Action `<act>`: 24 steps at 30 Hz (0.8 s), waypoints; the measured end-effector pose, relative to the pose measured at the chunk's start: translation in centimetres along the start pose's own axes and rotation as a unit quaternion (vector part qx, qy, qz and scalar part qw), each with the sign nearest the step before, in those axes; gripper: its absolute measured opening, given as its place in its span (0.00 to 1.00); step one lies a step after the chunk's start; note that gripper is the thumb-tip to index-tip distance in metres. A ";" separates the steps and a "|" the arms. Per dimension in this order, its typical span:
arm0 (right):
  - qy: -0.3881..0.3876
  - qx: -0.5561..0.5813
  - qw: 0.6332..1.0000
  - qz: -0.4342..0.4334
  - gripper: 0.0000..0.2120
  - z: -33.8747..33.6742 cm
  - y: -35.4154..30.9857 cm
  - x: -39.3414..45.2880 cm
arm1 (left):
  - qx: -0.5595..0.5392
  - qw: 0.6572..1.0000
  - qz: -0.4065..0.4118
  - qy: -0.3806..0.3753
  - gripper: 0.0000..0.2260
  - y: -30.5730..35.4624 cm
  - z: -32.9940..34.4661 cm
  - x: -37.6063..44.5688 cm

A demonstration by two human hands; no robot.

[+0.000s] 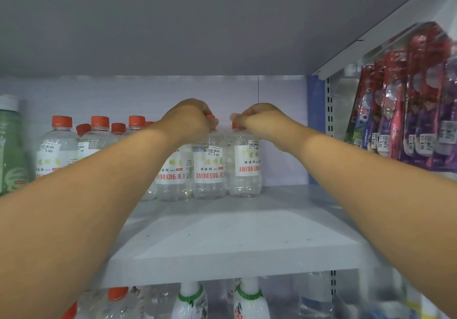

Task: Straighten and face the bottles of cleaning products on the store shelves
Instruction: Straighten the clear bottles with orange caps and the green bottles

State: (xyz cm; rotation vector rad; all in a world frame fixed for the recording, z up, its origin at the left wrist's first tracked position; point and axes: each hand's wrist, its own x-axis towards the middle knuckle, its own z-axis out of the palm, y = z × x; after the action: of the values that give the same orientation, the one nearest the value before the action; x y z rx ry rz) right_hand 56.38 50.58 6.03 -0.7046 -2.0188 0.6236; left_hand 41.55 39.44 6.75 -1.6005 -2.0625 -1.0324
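A pale grey shelf (235, 239) was seen nearest, with white bottles (190, 301) below it. Farther back, the left hand (188, 120) was curled on one red cap (209, 116) — the right hand (257, 120) on another. The clear bottles (209, 170) were stood in rows by the back wall (153, 91). Red packets (405, 96) were hung on the right.

Left hand (190, 118) and right hand (257, 118) cover red caps; grip detail unclear. Left arm hides labels behind it. Green bottle (11, 145) cut by left edge, blurred. Hanging packs (415, 100) blurred. Lower-shelf bottles (190, 299) cut by bottom edge.
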 end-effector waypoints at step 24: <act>0.020 0.021 1.000 -0.006 0.15 0.2 0.7 -0.1 | -0.017 0.998 -0.057 -0.034 0.12 1.1 -0.4 -1.1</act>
State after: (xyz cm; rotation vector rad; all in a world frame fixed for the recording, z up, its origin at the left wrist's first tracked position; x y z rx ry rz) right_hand 56.43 50.95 5.45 -0.6748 -1.9659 0.6373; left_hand 42.81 38.50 6.71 -1.5722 -2.2154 -1.0708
